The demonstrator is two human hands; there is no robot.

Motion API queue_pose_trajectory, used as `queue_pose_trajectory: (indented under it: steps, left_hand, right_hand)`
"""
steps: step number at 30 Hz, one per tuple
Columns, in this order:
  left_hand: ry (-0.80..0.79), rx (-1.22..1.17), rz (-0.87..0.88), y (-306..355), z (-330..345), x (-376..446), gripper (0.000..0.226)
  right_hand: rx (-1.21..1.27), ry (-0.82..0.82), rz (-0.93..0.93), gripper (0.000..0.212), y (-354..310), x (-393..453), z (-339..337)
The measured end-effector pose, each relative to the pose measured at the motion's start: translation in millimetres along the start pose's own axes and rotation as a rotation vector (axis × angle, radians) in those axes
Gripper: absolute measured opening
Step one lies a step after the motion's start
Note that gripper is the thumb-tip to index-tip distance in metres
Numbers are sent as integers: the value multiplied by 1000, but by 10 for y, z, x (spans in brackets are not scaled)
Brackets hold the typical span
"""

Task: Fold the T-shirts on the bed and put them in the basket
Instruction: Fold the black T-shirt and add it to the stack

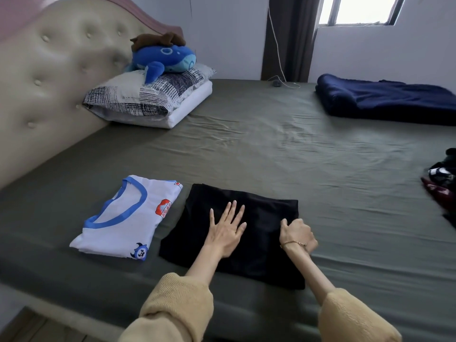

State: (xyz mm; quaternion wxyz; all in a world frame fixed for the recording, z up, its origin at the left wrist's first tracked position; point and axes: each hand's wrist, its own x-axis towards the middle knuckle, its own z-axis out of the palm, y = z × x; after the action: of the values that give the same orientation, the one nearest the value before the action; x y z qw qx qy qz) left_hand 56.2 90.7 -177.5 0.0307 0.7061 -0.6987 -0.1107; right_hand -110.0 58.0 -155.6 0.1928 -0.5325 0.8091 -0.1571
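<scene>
Black T-shirt (pixel 246 233) under both hands (pixel 261 230)

You have open sheet across the middle of the bed (pixel 271 149). The white T-shirt (pixel 128 218) crowds the black T-shirt (pixel 259 255) (near edge); a clothes heap (pixel 441 178) blocks the right edge.

tan knit sleeves (pixel 182 307), gold bracelet (pixel 293 243).
</scene>
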Motion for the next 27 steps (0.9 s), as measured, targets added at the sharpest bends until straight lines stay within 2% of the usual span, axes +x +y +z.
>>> queue_pose_trajectory:
  steps: [5,9,13,14,17,19,21,24,27]
  left_hand:
    - [-46,30,-1,96,-34,-16,53]
    - [-71,11,9,422,-3,-24,55]
    - [-127,-54,79,959,72,-12,99]
    - [-141,-68,91,1069,98,2,96]
    - [-173,-99,98,1322,138,54,58]
    - [-178,-205,93,1395,130,89,57]
    - [-140,-378,75,1363,67,139,56]
    - [15,-644,12,1170,-156,180,36]
    - [-76,-944,-104,950,-394,151,33]
  right_hand:
    - [126,-25,-5,32,72,34,-130]
    - [207,2,45,29,304,131,-286]
    - [219,21,90,30,714,276,-551]
    - [218,19,97,29,809,310,-620]
    - [242,12,113,25,1010,387,-826]
    - [251,13,115,27,1025,404,-960]
    - [245,26,84,30,916,384,-1064]
    - [215,33,16,32,566,257,-1158]
    - [135,-11,-90,35,153,47,-1113]
